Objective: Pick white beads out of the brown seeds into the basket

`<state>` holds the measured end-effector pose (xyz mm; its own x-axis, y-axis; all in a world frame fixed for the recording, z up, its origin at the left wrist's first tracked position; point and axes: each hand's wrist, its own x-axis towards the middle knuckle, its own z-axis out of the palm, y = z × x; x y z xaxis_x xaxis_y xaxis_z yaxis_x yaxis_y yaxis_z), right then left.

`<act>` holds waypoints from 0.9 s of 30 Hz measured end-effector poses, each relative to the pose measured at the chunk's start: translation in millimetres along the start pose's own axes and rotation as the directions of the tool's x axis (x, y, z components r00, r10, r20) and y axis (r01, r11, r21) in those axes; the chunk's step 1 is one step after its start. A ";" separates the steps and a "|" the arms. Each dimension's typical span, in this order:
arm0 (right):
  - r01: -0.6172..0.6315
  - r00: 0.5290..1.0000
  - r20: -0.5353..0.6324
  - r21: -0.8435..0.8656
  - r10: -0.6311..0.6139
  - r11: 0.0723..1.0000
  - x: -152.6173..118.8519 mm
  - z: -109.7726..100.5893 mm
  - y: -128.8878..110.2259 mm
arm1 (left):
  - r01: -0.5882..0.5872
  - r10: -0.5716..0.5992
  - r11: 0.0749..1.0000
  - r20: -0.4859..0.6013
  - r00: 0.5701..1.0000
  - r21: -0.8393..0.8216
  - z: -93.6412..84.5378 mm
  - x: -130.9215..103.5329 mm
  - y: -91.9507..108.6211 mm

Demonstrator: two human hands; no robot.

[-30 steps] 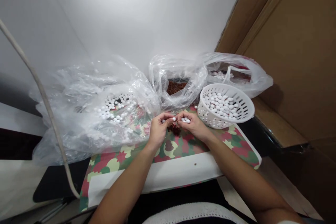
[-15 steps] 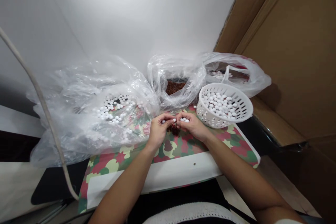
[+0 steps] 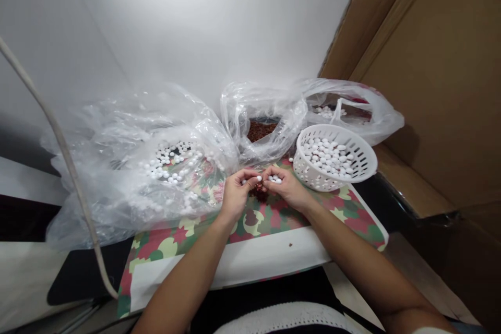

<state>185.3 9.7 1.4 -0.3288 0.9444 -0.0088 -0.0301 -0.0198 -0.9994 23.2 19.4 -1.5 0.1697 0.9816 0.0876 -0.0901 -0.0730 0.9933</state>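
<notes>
My left hand (image 3: 237,193) pinches a small white ball (image 3: 259,178) between thumb and forefinger, with another white ball tucked in its fingers. Close beside it, my right hand (image 3: 287,186) is closed, its fingertips nearly meeting the left ones. Several white balls (image 3: 275,179) rest in the right hand's curled fingers. Whatever its fingertips pinch is too small to make out. Under both hands lies a little pile of dark red-brown bits (image 3: 260,193) on the camouflage-patterned sheet (image 3: 274,217).
A white slotted basket (image 3: 313,177) of white pieces stands to the right. Behind are clear plastic bags: one holds brown bits (image 3: 261,130), another white pieces (image 3: 325,111). A large crumpled bag (image 3: 117,130) with white balls spreads left. A pale cable (image 3: 64,151) hangs at left; cardboard (image 3: 434,78) stands right.
Both hands stay in nearly the same place. The fingers shift only slightly around the small white balls.
</notes>
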 end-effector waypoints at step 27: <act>-0.052 0.997 -0.049 0.059 0.055 0.997 2.2 3.4 6.8 | -0.024 0.028 0.995 -0.034 0.999 0.092 3.5 -3.4 5.3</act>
<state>181.2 10.6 -5.3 -0.2833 0.9568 -0.0654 -0.0683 -0.0882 -0.9938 25.6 15.0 3.7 0.1339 0.9846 0.1123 -0.0037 -0.1128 0.9936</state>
